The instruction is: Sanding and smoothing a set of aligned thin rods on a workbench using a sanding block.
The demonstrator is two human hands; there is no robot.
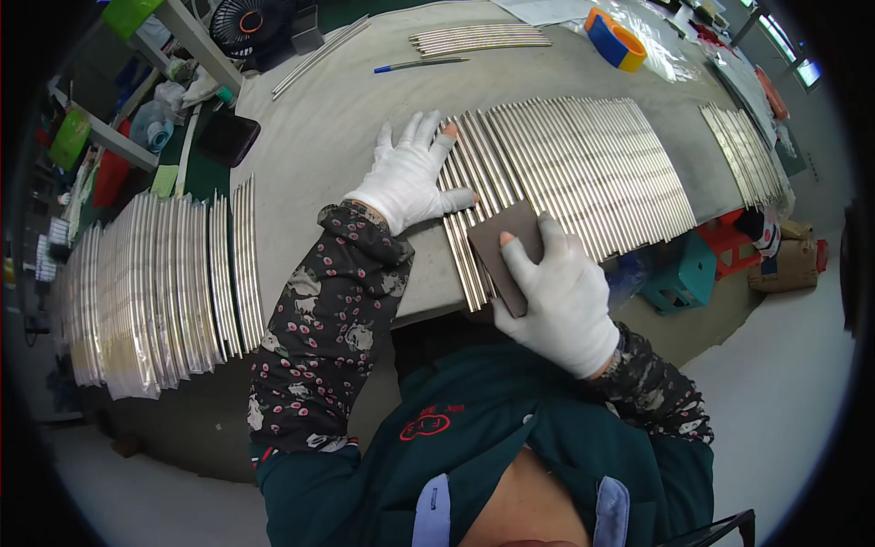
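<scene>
A broad row of thin shiny metal rods (pixel 583 169) lies side by side on the grey-covered table. My left hand (pixel 406 173), in a white glove with some fingertips bare, is spread at the row's left edge, its thumb and a finger touching the leftmost rods. A flat brown sanding block (pixel 508 239) is gripped in my gloved right hand (pixel 561 292). The block rests tilted over the near ends of the left rods, which it partly hides. A few rods under it stand slightly apart from the rest.
Bagged rods (pixel 146 292) are stacked at the left edge, with more rods (pixel 743 155) at the right. Farther back are a small rod bundle (pixel 478 38), a pen (pixel 419 65), tape rolls (pixel 615 41), a black fan (pixel 251 27) and a phone (pixel 228 137). A teal stool (pixel 684 273) stands below the table.
</scene>
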